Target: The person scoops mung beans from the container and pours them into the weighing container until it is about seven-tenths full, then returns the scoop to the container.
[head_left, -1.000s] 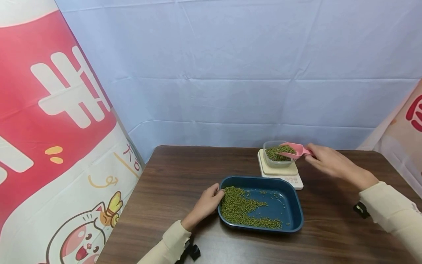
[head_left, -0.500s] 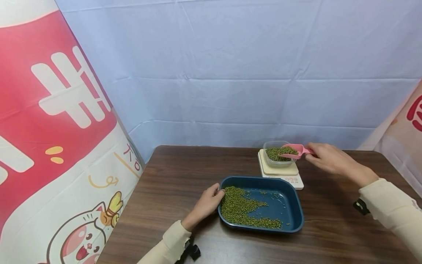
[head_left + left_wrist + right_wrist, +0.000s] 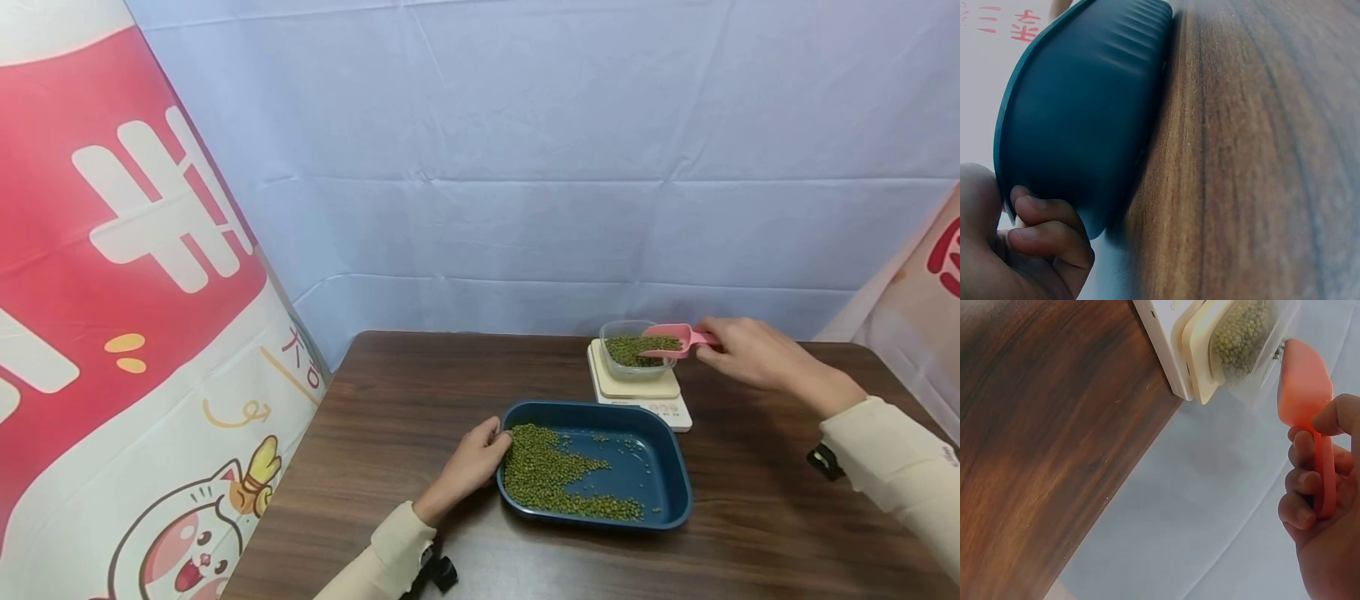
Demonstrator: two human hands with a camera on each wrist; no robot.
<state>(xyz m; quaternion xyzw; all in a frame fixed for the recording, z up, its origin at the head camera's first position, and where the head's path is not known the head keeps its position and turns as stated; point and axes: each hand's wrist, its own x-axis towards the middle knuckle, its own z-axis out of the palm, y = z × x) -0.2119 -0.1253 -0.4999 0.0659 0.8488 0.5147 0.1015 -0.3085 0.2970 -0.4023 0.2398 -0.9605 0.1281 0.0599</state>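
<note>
My right hand point(image 3: 750, 354) grips the handle of a pink scoop point(image 3: 684, 337). Green mung beans lie in the scoop, its tip over the near right rim of a clear plastic tub point(image 3: 636, 374). In the right wrist view the fingers curl round the scoop's handle point(image 3: 1324, 481), and a few beans show at its tip. More beans point(image 3: 1244, 337) fill part of the tub, which stands on a cream kitchen scale point(image 3: 663, 408). My left hand point(image 3: 467, 461) holds the left rim of a dark blue tray point(image 3: 622, 471), thumb at the rim and fingers point(image 3: 1054, 240) bent against the outside.
Mung beans point(image 3: 534, 471) are heaped along the tray's left and front, with several scattered on its floor. The tray sits on a brown wooden table point(image 3: 405, 383), just in front of the scale. A pale cloth point(image 3: 480, 233) hangs behind the table's back edge.
My right hand has risen slightly, and the scoop has shifted a little to the right while its handle end tips up. The left hand and tray have stayed in place.
</note>
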